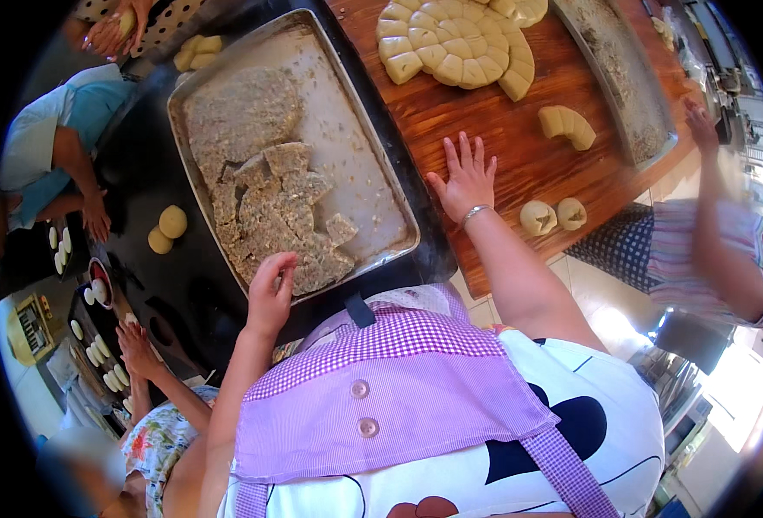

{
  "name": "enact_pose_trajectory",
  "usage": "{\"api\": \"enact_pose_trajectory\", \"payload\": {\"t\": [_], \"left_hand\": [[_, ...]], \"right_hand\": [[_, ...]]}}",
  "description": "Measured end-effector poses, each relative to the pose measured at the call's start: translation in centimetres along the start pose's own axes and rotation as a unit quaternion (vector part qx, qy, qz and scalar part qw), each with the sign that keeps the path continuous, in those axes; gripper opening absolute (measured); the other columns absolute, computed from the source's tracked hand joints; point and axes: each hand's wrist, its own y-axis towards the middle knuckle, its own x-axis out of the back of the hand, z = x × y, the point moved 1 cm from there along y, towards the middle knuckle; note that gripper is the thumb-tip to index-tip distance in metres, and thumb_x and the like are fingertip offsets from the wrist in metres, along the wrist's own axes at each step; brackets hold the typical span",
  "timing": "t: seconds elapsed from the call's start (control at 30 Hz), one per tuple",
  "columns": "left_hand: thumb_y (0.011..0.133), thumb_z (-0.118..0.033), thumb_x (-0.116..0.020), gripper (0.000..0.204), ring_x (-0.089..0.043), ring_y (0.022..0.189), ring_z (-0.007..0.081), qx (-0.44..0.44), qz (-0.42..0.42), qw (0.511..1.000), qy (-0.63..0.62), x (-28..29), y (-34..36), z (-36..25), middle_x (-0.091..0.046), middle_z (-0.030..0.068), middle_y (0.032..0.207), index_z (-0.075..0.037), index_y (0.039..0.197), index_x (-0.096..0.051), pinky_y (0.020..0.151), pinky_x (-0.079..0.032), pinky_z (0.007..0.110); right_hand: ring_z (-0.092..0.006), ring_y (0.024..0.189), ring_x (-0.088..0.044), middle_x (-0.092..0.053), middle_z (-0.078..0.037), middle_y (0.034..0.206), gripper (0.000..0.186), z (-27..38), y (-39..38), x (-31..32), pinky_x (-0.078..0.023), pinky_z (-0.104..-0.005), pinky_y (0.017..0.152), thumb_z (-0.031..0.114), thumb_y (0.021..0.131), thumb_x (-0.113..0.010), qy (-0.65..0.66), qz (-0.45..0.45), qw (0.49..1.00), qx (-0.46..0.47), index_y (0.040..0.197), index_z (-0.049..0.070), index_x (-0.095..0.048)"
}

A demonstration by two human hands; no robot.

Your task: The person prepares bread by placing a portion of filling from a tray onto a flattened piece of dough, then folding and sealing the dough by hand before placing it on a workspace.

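Observation:
My left hand (271, 292) is at the near edge of a large metal tray (373, 186), its fingers curled together against a crumbly, speckled filling (291, 229). Whatever those fingers may hold is hidden. The filling covers the tray's left part as a flat slab, broken into chunks toward the near side. Lying flat with fingers spread, my right hand (468, 177) rests on the wooden table (433, 112). Beyond it is a curved strip of segmented dough (567, 127). Two filled dough balls (538, 217) sit near the table's edge.
A big segmented dough mass (446, 39) lies at the far side of the table, beside a long narrow tray (619, 78). Round dough pieces (172, 222) rest on the black worktop (144, 276). Co-workers stand at left and right; one co-worker's hands (138, 348) are close on my left.

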Motion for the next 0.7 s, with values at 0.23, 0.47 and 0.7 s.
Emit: {"api": "enact_pose_trajectory", "payload": {"t": [0.23, 0.47, 0.7], "left_hand": [[0.09, 0.002, -0.059, 0.018, -0.062, 0.098, 0.021, -0.05, 0.024, 0.998, 0.009, -0.8, 1.0, -1.7, -0.064, 0.0106, 0.103, 0.0, 0.107, -0.063, 0.087, -0.049, 0.03], [0.09, 0.001, -0.06, 0.015, -0.063, 0.099, 0.0261, -0.013, 0.011, 1.0, -0.017, -0.5, 0.1, -1.5, -0.066, 0.0121, 0.104, -0.002, 0.104, -0.064, 0.086, -0.049, 0.032], [0.09, -0.002, -0.062, 0.015, -0.063, 0.101, 0.0275, 0.002, 0.008, 1.0, -0.021, -0.8, -0.7, -1.1, -0.066, 0.0131, 0.105, -0.003, 0.105, -0.064, 0.089, -0.049, 0.034]], "right_hand": [[-0.033, 0.149, -0.006, -0.011, -0.006, 0.162, 0.066, -2.9, 1.4, -3.2, -0.009, -0.0587, 0.116, 0.051, 0.098, -0.037, 0.127, -0.012, 0.989, -0.082, 0.154, 0.02, -0.022], [-0.033, 0.148, -0.01, -0.015, -0.005, 0.161, 0.065, -1.4, -0.8, -1.2, -0.014, -0.06, 0.115, 0.045, 0.096, -0.043, -0.034, -0.052, 0.998, 0.031, 0.152, 0.02, -0.025], [-0.0329, 0.148, -0.013, -0.018, -0.01, 0.16, 0.069, -0.2, -1.7, -2.2, -0.016, -0.0513, 0.117, 0.049, 0.094, -0.046, 0.024, -0.049, 0.998, 0.041, 0.151, 0.014, -0.029]]}}
